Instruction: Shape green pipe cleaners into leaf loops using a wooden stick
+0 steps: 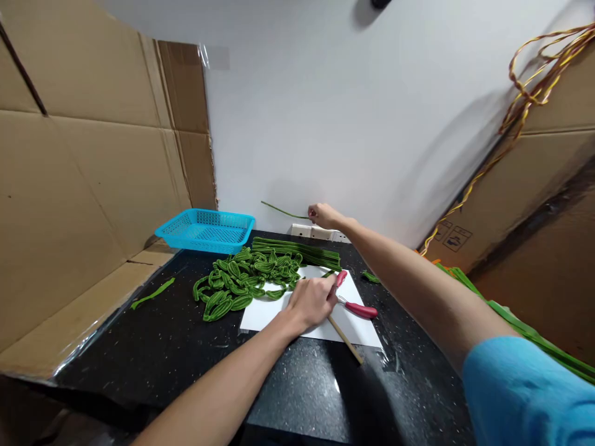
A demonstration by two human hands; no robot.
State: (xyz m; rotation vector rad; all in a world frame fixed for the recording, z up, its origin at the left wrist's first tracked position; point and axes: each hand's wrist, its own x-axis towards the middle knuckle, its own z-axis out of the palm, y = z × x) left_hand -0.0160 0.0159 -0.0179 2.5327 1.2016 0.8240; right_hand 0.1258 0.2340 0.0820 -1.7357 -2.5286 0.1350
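Over the white sheet [260, 314], my left hand [312, 301] is closed, with a thin wooden stick [344, 339] coming out from under its fingers; what lies inside the grip is hidden. Close beside those fingers are pliers with red handles [361, 310], their jaws partly covered. Farther back, in front of the wall, my right hand [324, 215] is raised and pinches one end of a green pipe cleaner [283, 211], which stretches out to the left. A heap of green pipe cleaners bent into leaf-like loops [246, 275] covers the sheet's left side and the counter.
Straight green pipe cleaners [297, 251] lie bundled behind the heap. A blue plastic basket [209, 232] stands at the back left. Green strip [153, 293] lies on the black counter [186, 359]. Wall sockets [320, 233], cardboard panels [93, 173] and twisted wire [530, 99] border the space.
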